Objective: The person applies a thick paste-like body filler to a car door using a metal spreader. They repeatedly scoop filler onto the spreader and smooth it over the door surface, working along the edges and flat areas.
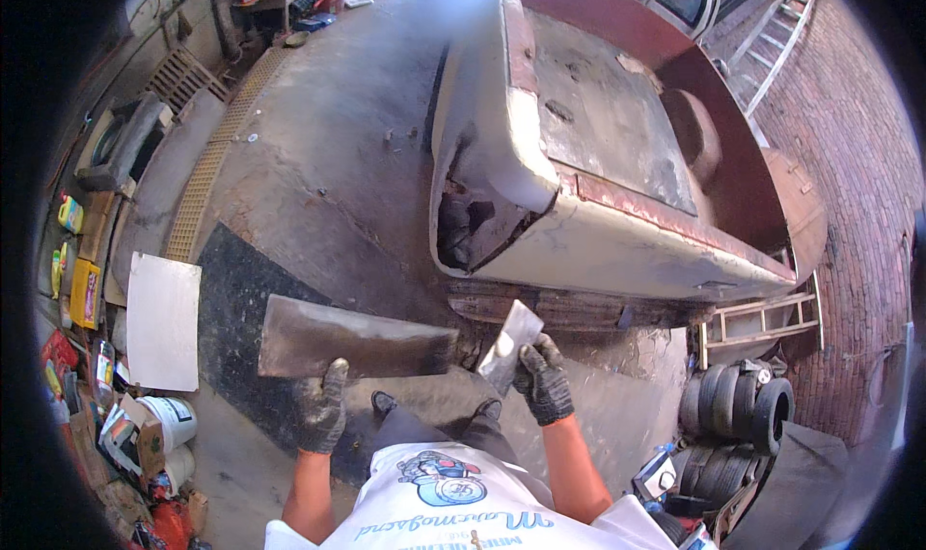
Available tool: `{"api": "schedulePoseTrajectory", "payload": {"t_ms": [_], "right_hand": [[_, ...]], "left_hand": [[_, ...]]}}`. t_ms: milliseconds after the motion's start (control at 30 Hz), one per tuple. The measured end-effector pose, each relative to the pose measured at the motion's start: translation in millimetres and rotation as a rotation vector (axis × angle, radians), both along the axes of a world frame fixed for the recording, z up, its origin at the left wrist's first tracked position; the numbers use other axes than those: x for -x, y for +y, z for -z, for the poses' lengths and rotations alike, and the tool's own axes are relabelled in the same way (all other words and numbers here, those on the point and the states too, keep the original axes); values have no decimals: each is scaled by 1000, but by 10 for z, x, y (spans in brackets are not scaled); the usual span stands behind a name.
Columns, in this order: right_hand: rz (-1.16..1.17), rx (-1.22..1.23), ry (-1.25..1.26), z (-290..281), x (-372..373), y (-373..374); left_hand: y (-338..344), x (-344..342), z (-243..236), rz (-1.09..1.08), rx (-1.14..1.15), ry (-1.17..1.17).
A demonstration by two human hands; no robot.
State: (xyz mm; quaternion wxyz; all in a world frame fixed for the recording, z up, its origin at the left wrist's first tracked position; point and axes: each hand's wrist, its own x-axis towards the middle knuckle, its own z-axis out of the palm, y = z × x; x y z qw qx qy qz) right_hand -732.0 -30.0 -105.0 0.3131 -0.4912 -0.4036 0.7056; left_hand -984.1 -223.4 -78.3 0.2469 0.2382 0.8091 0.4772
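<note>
My left hand (324, 410), in a dark work glove, grips the lower edge of a long flat sheet-metal piece (352, 340). The piece is dull grey-brown with a paler, shinier band along its top, and it lies roughly level across my front. In my right hand (546, 381), gloved alike, is a smaller, shiny metal plate (510, 346), tilted with its upper end to the right. The two pieces are close together but look apart. Beyond them stands the rear of an old cream pickup truck (666, 232), its lower corner open and rusted through.
Along the left wall are a white panel (164, 321), a white bucket (170, 423) and bottles. A yellow grating strip (207, 174) runs along the floor. Stacked tires (733, 401) and a small wooden ladder (762, 321) stand at right, by the brick wall (854, 174).
</note>
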Motion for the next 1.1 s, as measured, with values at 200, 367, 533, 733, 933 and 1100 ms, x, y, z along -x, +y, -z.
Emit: {"api": "schedulePoseTrajectory", "payload": {"t_ms": [200,367,533,733,933,1100], "right_hand": [[231,62,-9,-65,-548,-59],[361,1,80,5,-1019,106],[372,-63,40,122,-1643,275],[344,-217,-210,185,-2218,427],[434,-432,-365,-187,-2860,525],[659,-420,-442,-295,-3460,682]], "left_hand": [[313,-210,-109,30,-128,-31],[503,-555,-125,-57,-270,-218],[717,-1108,-154,36,-504,-241],[1107,-2074,-306,236,-119,8],[1920,-3071,-107,1032,-40,605],[2525,-3810,165,1375,-569,1030]]}}
